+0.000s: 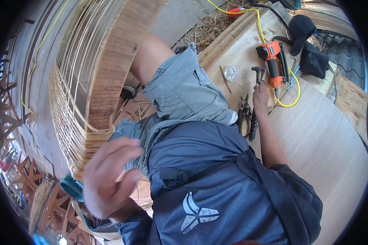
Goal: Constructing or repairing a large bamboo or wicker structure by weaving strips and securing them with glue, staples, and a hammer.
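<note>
Your hammer [253, 125] is at your right side, over the worktop [310, 122], your right hand's [261, 97] fingers wrapped around its shaft below the head. Pliers [244, 116] and an orange nail gun [272, 67] lie beside it. Your blurred left hand [110, 177], thumb and fingers apart, hovers near the woven wooden frame's [114, 69] lower corner.

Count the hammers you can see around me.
1. The hammer is at your right hand, with pliers to its left and an orange nail gun to its right. Others could be hidden behind your body or among the clutter.
</note>
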`<state>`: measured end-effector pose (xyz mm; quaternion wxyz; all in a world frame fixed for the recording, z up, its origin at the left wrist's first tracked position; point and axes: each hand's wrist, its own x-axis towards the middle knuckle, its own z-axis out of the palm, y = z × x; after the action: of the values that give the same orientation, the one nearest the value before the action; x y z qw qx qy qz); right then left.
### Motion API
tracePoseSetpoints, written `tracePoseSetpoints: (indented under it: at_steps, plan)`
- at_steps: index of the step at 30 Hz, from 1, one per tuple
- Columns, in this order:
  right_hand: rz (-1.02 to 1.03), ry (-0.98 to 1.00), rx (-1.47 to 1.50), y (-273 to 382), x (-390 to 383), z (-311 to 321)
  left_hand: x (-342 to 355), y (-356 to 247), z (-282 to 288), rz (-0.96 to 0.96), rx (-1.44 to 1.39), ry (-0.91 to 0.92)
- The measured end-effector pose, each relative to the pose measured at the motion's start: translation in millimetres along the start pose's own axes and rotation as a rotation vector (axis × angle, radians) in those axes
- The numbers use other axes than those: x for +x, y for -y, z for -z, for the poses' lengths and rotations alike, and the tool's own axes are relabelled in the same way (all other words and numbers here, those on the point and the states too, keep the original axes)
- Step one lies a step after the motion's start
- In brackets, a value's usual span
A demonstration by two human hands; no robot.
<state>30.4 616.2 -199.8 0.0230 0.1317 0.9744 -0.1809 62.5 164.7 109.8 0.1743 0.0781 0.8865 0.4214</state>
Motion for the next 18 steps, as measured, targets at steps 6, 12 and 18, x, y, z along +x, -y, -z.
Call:
tracePoseSetpoints:
  at_steps: [6,12,18]
  plan:
    - [0.085,0.090,0.170,57.0,15.0,11.0,-30.7,39.1,11.1,0.321,0.015,-0.267]
    - [0.329,0.177,0.023,83.9,13.8,-23.8,-42.8,100.6,41.9,0.535,0.392,-0.844]
    - [0.266,0.126,0.252,103.7,18.9,-2.2,-7.9,31.2,-33.9,-0.063,-0.217,-0.079]
